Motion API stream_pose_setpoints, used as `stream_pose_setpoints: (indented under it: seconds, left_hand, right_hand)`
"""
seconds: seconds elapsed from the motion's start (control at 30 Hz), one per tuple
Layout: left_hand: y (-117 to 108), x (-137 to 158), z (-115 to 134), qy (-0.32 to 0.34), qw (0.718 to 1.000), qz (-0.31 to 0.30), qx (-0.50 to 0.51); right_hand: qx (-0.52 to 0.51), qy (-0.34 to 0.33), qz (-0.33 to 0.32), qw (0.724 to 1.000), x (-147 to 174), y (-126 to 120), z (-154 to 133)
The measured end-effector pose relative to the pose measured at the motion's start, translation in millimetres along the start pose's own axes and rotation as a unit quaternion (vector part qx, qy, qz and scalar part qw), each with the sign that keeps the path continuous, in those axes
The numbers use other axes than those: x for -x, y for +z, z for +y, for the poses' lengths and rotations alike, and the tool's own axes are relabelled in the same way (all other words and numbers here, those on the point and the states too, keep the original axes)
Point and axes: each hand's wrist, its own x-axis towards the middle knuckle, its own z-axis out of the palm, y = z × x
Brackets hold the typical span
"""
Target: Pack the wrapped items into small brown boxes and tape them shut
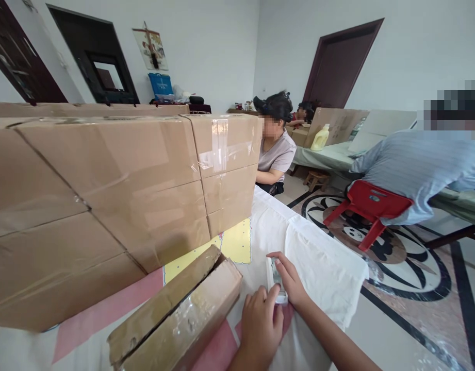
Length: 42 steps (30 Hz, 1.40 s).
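Observation:
A small, flat, oblong object with a white rim and a greyish middle (274, 273) is between my hands, above the white cloth (314, 257); its exact kind I cannot make out. My right hand (290, 283) grips its right side, fingers bent over the far end. At its near left corner, my left hand (261, 315) is closed with the fingers on the edge. Just left of my left hand lies a long cardboard box (191, 314) with a dark gap along its top.
A wall of taped cardboard boxes (144, 190) rises at the left. One person (278, 149) is beyond it; another (407, 165) sits on a red plastic stool (376, 201) at the right. A yellow bottle (321, 138) stands on the far table (338, 157).

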Motion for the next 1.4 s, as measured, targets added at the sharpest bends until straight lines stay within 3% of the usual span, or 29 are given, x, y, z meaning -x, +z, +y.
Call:
stream_pose_setpoints:
  seconds: [0.5,1.0,1.4]
  left_hand:
    - [-9,-1,6,-0.023,0.999,-0.027,-0.001]
    - [-16,0,6,0.003,0.998,-0.041,-0.037]
    - [-18,-1,5,-0.012,0.999,-0.035,0.035]
  right_hand:
    - [0.006,-0.028,0.017,0.999,-3,0,4]
    - [0.0,-0.034,0.028,0.999,-6,3,4]
    - [-0.01,-0.039,0.04,0.998,-7,7,6]
